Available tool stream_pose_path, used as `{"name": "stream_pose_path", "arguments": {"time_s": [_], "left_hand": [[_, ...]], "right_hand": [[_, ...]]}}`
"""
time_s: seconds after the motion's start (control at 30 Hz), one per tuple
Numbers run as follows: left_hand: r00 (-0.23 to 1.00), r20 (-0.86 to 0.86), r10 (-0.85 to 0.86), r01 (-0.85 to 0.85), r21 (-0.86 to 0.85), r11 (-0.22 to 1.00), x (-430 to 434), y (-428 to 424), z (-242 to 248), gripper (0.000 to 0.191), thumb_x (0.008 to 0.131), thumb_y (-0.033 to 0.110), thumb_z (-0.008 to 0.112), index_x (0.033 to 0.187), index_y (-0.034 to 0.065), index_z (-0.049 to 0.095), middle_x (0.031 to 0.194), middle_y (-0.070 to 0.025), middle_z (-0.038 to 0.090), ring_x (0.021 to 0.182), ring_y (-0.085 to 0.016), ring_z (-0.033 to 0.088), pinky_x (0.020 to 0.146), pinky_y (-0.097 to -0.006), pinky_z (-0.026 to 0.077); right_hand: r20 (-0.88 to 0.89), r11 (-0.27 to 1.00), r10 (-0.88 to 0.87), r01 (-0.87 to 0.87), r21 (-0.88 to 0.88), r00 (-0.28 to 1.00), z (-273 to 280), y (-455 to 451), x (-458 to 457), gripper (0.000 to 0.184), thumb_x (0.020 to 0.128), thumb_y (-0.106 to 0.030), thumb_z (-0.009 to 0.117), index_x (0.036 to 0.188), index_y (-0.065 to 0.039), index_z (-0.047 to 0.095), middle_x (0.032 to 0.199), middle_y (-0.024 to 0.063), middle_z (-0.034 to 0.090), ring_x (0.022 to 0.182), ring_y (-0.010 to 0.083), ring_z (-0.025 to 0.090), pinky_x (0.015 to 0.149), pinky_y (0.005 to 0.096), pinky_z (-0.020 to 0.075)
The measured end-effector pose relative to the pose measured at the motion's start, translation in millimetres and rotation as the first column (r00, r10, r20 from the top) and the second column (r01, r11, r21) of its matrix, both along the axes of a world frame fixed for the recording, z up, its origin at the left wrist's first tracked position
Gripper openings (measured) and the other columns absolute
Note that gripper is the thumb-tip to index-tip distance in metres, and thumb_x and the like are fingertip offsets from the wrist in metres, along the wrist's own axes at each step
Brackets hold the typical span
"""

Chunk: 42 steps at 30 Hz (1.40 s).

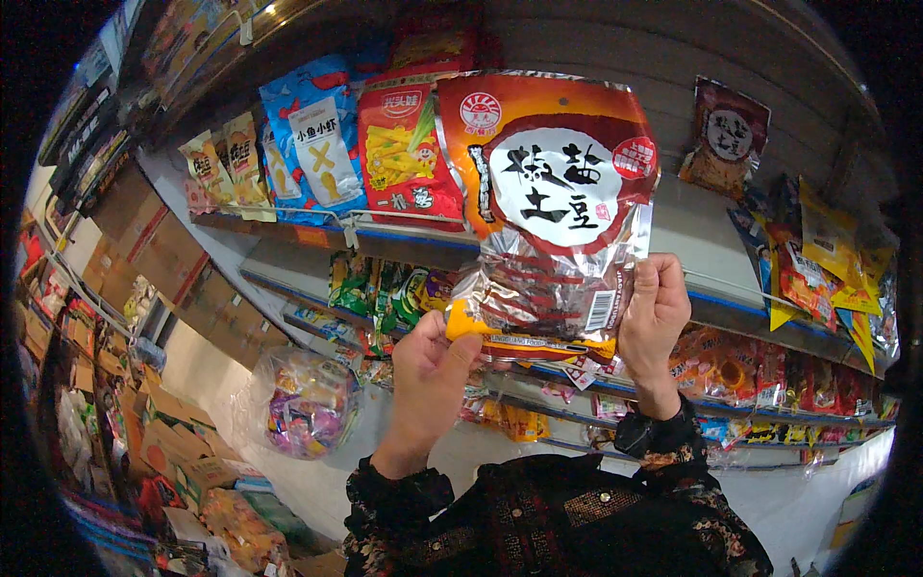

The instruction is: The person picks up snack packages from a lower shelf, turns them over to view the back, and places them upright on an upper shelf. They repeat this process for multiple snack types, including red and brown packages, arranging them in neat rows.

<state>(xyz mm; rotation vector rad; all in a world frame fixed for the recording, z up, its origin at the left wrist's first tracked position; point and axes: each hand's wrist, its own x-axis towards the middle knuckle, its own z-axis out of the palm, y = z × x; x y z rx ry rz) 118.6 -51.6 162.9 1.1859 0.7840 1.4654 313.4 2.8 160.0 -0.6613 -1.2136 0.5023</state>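
Observation:
A large red-brown and orange snack bag faces me, upright and slightly tilted, with a white oval panel bearing writing. My left hand pinches its lower left corner, thumb in front. On the lower right edge, my right hand grips the bag with the thumb near its silver side seam. The bag hides part of the upper shelf behind it. A smaller bag of similar design leans against the back panel at the right. Just left of the held bag stands a red snack bag with yellow sticks pictured.
Blue snack bags and cream packets stand farther left behind a wire rail. Yellow bags crowd the shelf's right end. A clear plastic bag of colourful packets sits low left, near cardboard boxes.

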Motion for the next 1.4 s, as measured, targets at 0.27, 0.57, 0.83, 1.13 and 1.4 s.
{"name": "stream_pose_path", "arguments": {"time_s": [0.27, 0.57, 0.83, 1.13, 1.4], "left_hand": [[0.947, 0.194, -0.256, 0.265, -0.023, 0.964, 31.2, 4.1, -13.4, 0.025, 0.085, 0.001, 0.048, 0.109, -0.007, 0.047, 0.105, -0.0148, 0.056, 0.099, -0.025, 0.055, 0.086, -0.0427, 0.047], [0.962, 0.242, -0.126, 0.155, -0.104, 0.982, 31.3, 0.6, -28.6, 0.029, 0.079, 0.001, 0.059, 0.106, -0.0015, 0.052, 0.101, -0.0098, 0.058, 0.087, -0.02, 0.058, 0.071, -0.0345, 0.05], [0.908, 0.348, -0.234, 0.358, -0.351, 0.865, 25.4, 10.9, -47.3, 0.022, 0.083, 0.009, 0.056, 0.102, -0.0016, 0.051, 0.087, -0.0087, 0.061, 0.07, -0.018, 0.058, 0.065, -0.0341, 0.05], [0.65, -0.426, 0.629, -0.212, 0.694, 0.688, -21.3, -24.1, -1.1, 0.03, 0.083, 0.01, 0.053, 0.108, -0.0056, 0.047, 0.1, -0.0122, 0.054, 0.089, -0.017, 0.053, 0.082, -0.028, 0.041], [0.92, -0.073, 0.386, -0.382, 0.058, 0.922, 0.4, -34.7, 28.0, 0.029, 0.086, 0.009, 0.046, 0.113, -0.0029, 0.045, 0.095, -0.0079, 0.057, 0.079, -0.011, 0.055, 0.074, -0.0247, 0.045]], "right_hand": [[-0.1, 0.998, 0.025, -0.031, -0.063, 0.995, 0.4, -4.0, -11.9, 0.016, 0.092, -0.012, 0.043, 0.078, -0.003, 0.042, 0.056, -0.0042, 0.043, 0.043, -0.0002, 0.036, 0.036, 0.0161, 0.0269], [0.001, 0.997, -0.078, 0.079, -0.012, 0.997, -9.0, -6.7, -15.5, 0.013, 0.09, -0.009, 0.045, 0.079, -0.002, 0.043, 0.057, -0.0031, 0.046, 0.046, 0.0013, 0.04, 0.041, 0.0173, 0.0324], [0.373, 0.915, -0.389, 0.304, 0.267, 0.843, -0.4, -35.0, -16.6, 0.013, 0.087, -0.012, 0.05, 0.082, -0.001, 0.045, 0.058, 0.0059, 0.053, 0.046, 0.0128, 0.052, 0.043, 0.0242, 0.04], [0.789, 0.789, -0.479, -0.205, 0.579, 0.386, 10.6, -66.3, -2.8, 0.012, 0.074, -0.009, 0.062, 0.071, 0.0, 0.054, 0.05, 0.0014, 0.037, 0.041, 0.016, 0.042, 0.036, 0.0288, 0.0299], [0.584, 0.485, -0.7, -0.326, 0.811, 0.41, -9.2, -70.2, -36.3, 0.015, 0.069, -0.001, 0.062, 0.077, 0.01, 0.055, 0.05, -0.0014, 0.034, 0.041, 0.0081, 0.036, 0.037, 0.0214, 0.0222]]}}
